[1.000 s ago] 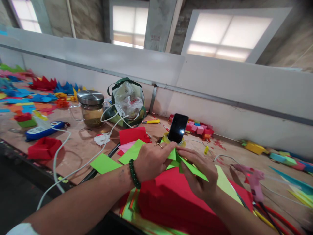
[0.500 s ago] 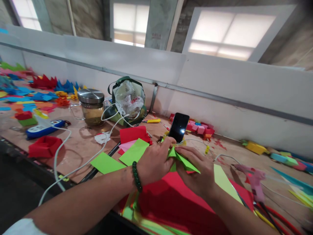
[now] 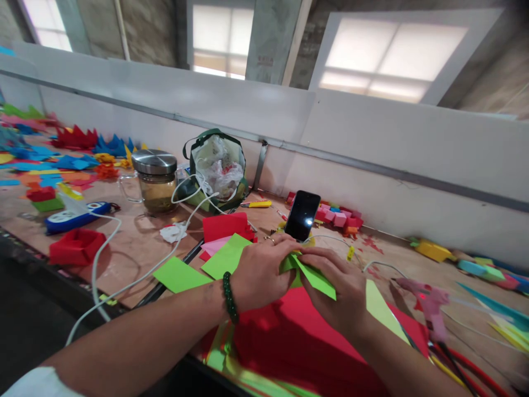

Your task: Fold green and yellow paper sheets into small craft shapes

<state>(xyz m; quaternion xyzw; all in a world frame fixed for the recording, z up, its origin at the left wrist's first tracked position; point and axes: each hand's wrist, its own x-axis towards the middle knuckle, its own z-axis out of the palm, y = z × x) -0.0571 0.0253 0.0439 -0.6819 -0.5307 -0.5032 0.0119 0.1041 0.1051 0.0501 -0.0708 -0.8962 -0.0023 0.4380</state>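
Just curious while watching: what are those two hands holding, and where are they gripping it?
Both the left hand and the right hand pinch a folded green paper piece at its upper folded end.

Green folded paper [image 3: 316, 277]; red sheets [image 3: 289, 336]; glue gun [image 3: 427, 303] seemingly pink

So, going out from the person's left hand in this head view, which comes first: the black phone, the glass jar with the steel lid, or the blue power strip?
From the left hand, which pinches the folded green paper:
1. Black phone, propped just beyond the hand, slightly right.
2. Glass jar, farther back on the left.
3. Blue power strip, far left near the table's front edge.
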